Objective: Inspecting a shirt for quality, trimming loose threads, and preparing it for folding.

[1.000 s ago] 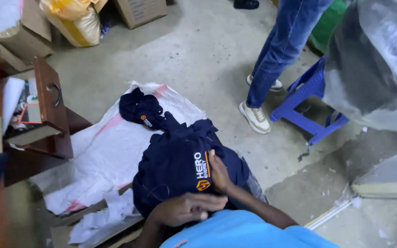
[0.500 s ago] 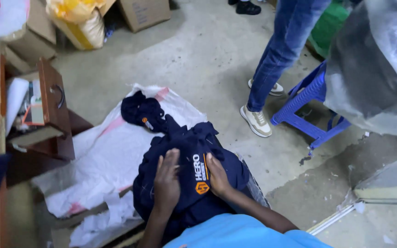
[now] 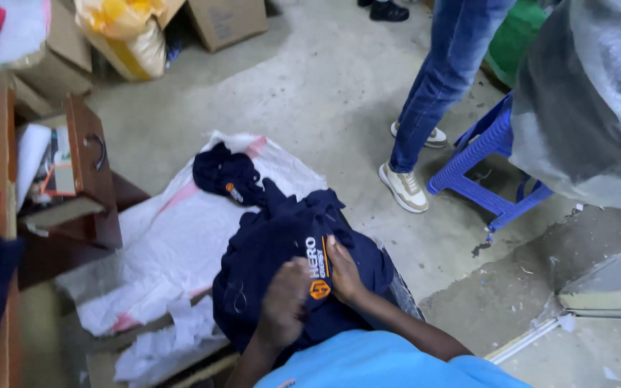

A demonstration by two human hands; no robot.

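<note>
Both hands now lie on the navy garment [image 3: 282,251], which sits bunched on the white woven sack [image 3: 174,237] spread over the floor. The left hand [image 3: 284,302] has come forward from lower down the cloth and presses flat, fingers spread and gripping nothing, though it is blurred. The right hand [image 3: 343,269] stays beside the orange-and-white print, fingers laid flat, not pinching. That reads like smoothing rather than lifting. A second dark garment [image 3: 228,176] lies farther up the sack. Another person's jeans leg [image 3: 433,86] stands by the blue plastic stool [image 3: 483,165].
</note>
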